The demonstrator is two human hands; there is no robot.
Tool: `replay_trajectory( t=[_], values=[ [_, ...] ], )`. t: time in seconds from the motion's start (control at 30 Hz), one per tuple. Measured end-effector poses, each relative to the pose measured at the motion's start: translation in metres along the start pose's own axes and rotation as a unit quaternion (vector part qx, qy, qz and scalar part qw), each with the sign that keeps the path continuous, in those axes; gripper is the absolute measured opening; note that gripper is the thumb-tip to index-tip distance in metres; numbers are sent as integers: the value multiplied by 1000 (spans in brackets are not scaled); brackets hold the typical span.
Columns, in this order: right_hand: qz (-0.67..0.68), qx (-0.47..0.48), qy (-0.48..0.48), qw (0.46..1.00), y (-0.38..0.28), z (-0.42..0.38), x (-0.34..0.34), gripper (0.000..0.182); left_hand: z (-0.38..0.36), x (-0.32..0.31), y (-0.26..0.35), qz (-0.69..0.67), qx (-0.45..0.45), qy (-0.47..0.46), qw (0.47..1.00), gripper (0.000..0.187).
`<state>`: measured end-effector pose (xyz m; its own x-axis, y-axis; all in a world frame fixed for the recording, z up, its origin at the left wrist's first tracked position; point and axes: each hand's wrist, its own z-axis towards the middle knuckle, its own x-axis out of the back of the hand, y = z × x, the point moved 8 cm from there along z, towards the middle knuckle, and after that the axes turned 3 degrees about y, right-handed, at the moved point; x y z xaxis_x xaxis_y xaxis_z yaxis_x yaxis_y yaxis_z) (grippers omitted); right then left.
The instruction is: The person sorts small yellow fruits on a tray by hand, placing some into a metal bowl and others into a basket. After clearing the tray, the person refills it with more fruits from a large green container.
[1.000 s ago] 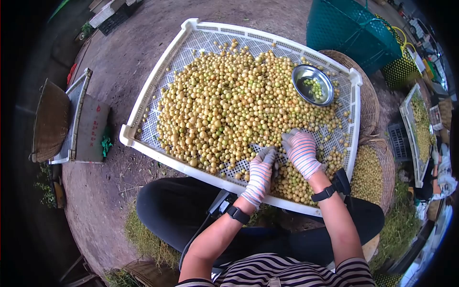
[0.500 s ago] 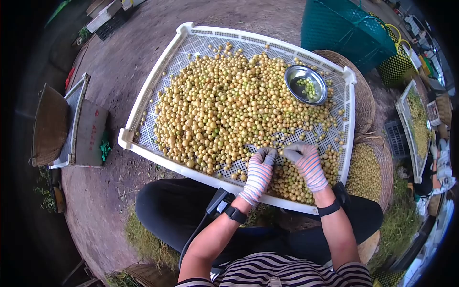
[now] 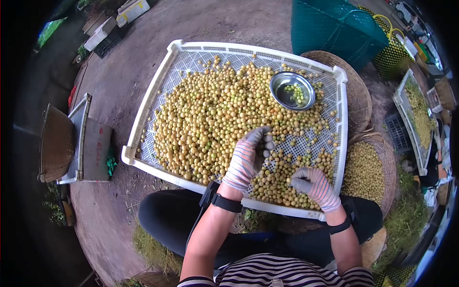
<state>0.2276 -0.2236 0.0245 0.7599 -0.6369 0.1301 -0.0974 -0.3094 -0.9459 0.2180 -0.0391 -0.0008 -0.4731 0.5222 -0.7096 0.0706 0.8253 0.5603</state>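
Observation:
Many small round yellow-green fruits (image 3: 210, 115) lie heaped in a white mesh tray (image 3: 143, 110) across my lap. My left hand (image 3: 246, 155), in a striped glove with grey fingers, is at the right side of the heap. Its fingers curve loosely with a gap to the thumb, and I see nothing held. Over the near right group of fruits, my right hand (image 3: 311, 186) has thumb and fingers pinched together; what is between them is too small to make out. A metal bowl (image 3: 276, 95) with several greener fruits (image 3: 297, 93) stands inside the tray at the far right.
Right of the tray is a woven basket (image 3: 389, 162) full of fruits, with another wicker basket (image 3: 358, 95) behind. A teal woven bag (image 3: 315, 28) stands at the back. On the left are a box (image 3: 95, 148) and a basket (image 3: 56, 138). Farther right stands another fruit tray (image 3: 406, 112).
My hands were close together near the tray's front. The left has moved up and away to the heap, its fingers loosening; the right has moved slightly down. The view has shifted a little.

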Motion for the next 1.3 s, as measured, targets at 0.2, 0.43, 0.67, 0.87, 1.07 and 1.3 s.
replay_trajectory(
  t=[0.2, 0.43, 0.67, 0.87, 1.07, 1.3],
  values=[
    [108, -47, 41, 992, 5, -1, 21, 21, 70, -65, 24, -141, -34, -44, 988, 34],
    [173, -59, 108, 977, 7, 3, 37, 19, 109, -101, 30, -11, -129, -62, 990, 38],
    [156, -32, 155, 975, -4, 3, 44, 15, 17, -83, -16, 359, -98, -30, 928, 39],
    [-110, 125, 140, 976, -16, 7, 16, 19, -50, -40, -45, 432, -32, -32, 901, 24],
    [-428, 172, 146, 875, -32, 3, -20, 16, -80, 31, -53, 274, 57, 91, 956, 18],
    [-465, -84, -332, 816, 21, -49, -63, 36, -63, 63, -19, 104, 14, 93, 990, 21]
  ],
)
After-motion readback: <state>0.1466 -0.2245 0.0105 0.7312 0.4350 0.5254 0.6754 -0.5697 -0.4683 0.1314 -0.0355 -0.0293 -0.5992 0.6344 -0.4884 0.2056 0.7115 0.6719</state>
